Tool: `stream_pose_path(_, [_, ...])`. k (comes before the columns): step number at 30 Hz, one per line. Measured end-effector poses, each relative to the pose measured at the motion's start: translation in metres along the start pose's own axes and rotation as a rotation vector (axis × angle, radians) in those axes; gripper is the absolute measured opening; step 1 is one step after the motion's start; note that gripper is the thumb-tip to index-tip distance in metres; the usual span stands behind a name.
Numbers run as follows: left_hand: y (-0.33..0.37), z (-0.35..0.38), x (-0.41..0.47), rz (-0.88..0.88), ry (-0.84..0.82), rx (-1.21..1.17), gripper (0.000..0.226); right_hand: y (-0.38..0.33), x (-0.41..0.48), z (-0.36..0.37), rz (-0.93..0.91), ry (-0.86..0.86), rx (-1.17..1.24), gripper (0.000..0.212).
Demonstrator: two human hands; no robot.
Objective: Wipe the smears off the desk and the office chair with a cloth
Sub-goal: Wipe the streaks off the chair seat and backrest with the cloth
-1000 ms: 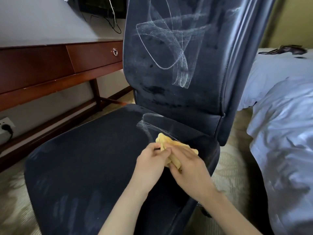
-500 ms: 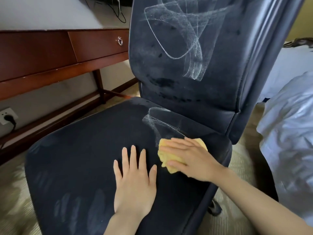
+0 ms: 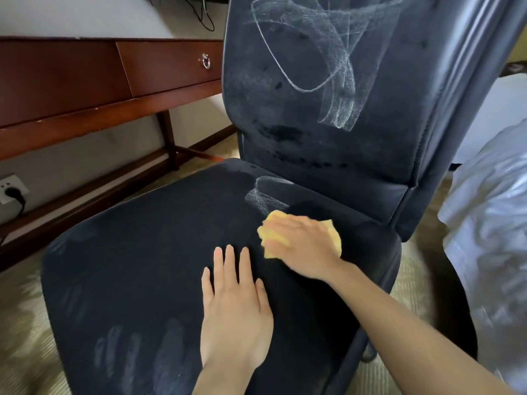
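Note:
A dark blue office chair [image 3: 148, 252] fills the view, seat toward me and backrest upright behind it. White smears loop across the backrest [image 3: 322, 61], and a smaller white smear [image 3: 263, 195] lies at the back of the seat. My right hand [image 3: 306, 246] presses a folded yellow cloth [image 3: 273, 229] flat on the seat just below that smear. My left hand [image 3: 235, 306] lies flat on the seat, fingers spread, holding nothing. Faint pale streaks [image 3: 137, 354] mark the seat's front edge. The brown wooden desk [image 3: 71, 78] stands at the left; its top is out of view.
The desk has a drawer with a ring pull [image 3: 206, 61] and cables hanging behind it. A wall socket with a black plug [image 3: 12, 189] is low on the left. White bedding [image 3: 493, 223] lies close on the right. Patterned carpet covers the floor.
My hands separated: the left let go of the cloth and settled flat on the seat. The right pressed the cloth down and slid it toward the seat smear. The view came closer.

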State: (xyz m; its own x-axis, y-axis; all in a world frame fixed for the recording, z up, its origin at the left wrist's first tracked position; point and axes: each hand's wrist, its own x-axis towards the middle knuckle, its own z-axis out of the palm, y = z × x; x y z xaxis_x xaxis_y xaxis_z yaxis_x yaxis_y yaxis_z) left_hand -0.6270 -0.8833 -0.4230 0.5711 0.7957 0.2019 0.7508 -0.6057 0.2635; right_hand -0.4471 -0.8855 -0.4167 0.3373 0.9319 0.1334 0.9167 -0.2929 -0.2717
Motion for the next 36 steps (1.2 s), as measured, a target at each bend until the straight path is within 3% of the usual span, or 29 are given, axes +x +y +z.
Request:
stream_pose_path(6, [-0.006,-0.004,-0.002,0.040,0.001,-0.015,0.055,-0.023,-0.070,-0.001,-0.131,0.021,0.063,0.048])
stream_pose_path(10, [-0.009,-0.004,-0.003,0.058,-0.010,0.018,0.056,-0.008,-0.110,-0.012,-0.126,0.058,0.049,0.048])
stream_pose_path(17, [-0.013,-0.002,-0.002,0.073,-0.026,0.072,0.062,0.072,-0.102,-0.032,0.202,0.205,0.033,0.041])
stream_pose_path(21, [-0.015,-0.002,-0.002,0.078,-0.019,0.056,0.063,0.103,-0.066,-0.038,0.309,0.195,0.037,0.029])
stream_pose_path(27, [-0.016,-0.002,0.000,0.082,-0.008,0.014,0.059,0.096,-0.007,-0.036,0.454,0.126,-0.067,0.037])
stream_pose_path(30, [-0.016,-0.002,0.000,0.080,0.005,-0.011,0.058,0.073,0.018,-0.028,0.376,0.071,-0.084,0.040])
stream_pose_path(36, [-0.016,-0.004,0.000,0.039,0.028,-0.031,0.055,0.000,0.037,-0.001,0.024,-0.025,-0.061,0.040])
